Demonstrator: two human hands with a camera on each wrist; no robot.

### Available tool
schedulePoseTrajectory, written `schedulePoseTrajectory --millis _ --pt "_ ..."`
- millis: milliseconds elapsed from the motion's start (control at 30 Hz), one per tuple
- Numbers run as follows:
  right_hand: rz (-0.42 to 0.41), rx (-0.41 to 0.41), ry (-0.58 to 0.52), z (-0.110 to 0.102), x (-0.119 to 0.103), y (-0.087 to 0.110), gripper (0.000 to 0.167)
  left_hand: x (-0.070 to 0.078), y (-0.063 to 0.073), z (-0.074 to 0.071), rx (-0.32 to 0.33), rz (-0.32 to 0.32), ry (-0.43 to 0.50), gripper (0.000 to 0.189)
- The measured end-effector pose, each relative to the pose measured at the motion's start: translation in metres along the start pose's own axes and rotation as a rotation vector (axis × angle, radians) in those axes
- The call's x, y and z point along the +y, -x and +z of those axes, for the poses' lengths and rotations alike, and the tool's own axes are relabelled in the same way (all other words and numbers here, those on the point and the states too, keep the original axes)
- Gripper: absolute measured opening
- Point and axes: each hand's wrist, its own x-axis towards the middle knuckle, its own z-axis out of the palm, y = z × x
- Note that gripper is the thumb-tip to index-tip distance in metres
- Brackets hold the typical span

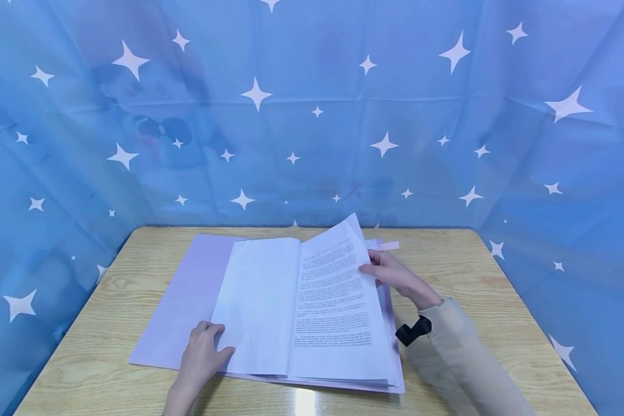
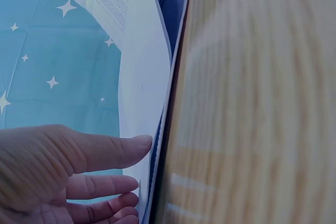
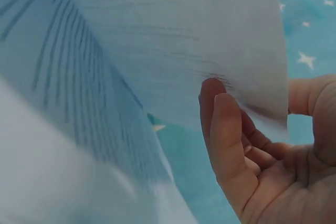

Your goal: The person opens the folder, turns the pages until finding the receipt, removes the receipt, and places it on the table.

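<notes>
An open purple folder (image 1: 184, 300) lies on the table with printed sheets inside. Its left-hand page (image 1: 260, 306) looks blank and lies flat. The printed page (image 1: 333, 312) on the right is lifted at its upper outer corner. My right hand (image 1: 390, 273) pinches that page's outer edge, thumb on the near face and fingers behind; the right wrist view shows the fingers (image 3: 227, 145) behind the raised sheet. My left hand (image 1: 201, 352) rests at the lower left edge of the blank page, fingers and thumb loosely extended, as the left wrist view also shows the thumb (image 2: 113, 151).
A wooden table (image 1: 447, 248) carries the folder, whose lower edge lies near the table's front. A pale pink tab (image 1: 389, 245) sticks out at the folder's upper right. Behind hangs a blue curtain (image 1: 312, 138) with white stars. A black strap (image 1: 413, 331) circles the right wrist.
</notes>
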Motion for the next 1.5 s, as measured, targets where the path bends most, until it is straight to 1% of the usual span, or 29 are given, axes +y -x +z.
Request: schedulePoseTrajectory --millis 167,333,433,567,667,867,967,1133,1500 --pt "-0.006 -0.008 -0.060 0.004 -0.009 -0.002 0.036 0.001 0.000 -0.001 -0.003 0.004 -0.003 0.047" --pt "0.009 0.003 -0.097 0.011 -0.019 -0.008 0.035 0.001 0.000 -0.001 -0.007 -0.011 -0.003 0.047" --pt "-0.002 -0.016 -0.148 0.015 -0.025 -0.011 0.037 0.001 0.000 -0.001 -0.010 -0.008 -0.004 0.048" --pt "-0.039 -0.053 -0.201 0.021 -0.032 -0.015 0.038 0.001 0.000 -0.001 -0.014 -0.007 -0.003 0.048" --pt "-0.060 -0.063 -0.213 0.026 -0.039 -0.018 0.038 0.001 0.000 -0.001 -0.014 -0.012 0.000 0.048" --pt "-0.037 -0.049 -0.208 0.037 -0.050 -0.025 0.041 0.000 0.001 0.000 -0.003 -0.007 0.001 0.048" --pt "-0.030 -0.048 -0.201 0.041 -0.052 -0.030 0.042 0.000 0.001 0.000 -0.004 -0.005 -0.001 0.048" --pt "-0.031 -0.052 -0.219 0.045 -0.053 -0.035 0.041 0.000 0.000 0.002 -0.011 -0.013 -0.012 0.048" --pt "-0.043 -0.059 -0.314 0.056 -0.055 -0.043 0.045 0.001 0.001 0.001 -0.017 -0.013 -0.008 0.048"
